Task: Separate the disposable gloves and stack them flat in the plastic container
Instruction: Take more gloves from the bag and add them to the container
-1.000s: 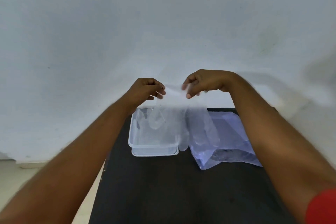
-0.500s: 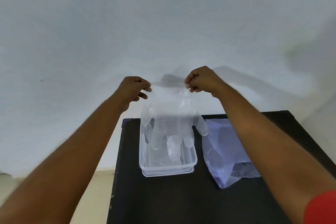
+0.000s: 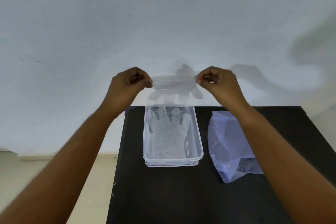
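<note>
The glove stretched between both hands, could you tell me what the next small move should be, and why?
Probably lower it, kept spread, straight into the clear plastic container. The left hand and right hand pinch the transparent glove by its cuff, above and just beyond the container's far edge, fingers dangling. One glove already lies flat inside, so this one likely goes on top.

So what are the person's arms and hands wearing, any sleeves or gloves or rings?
Both forearms are bare. The left hand and right hand wear no gloves, and no rings, watch or bracelet show. In this picture no sleeve appears on either arm. The fingers are curled, and fingernails show on the right hand.
</note>
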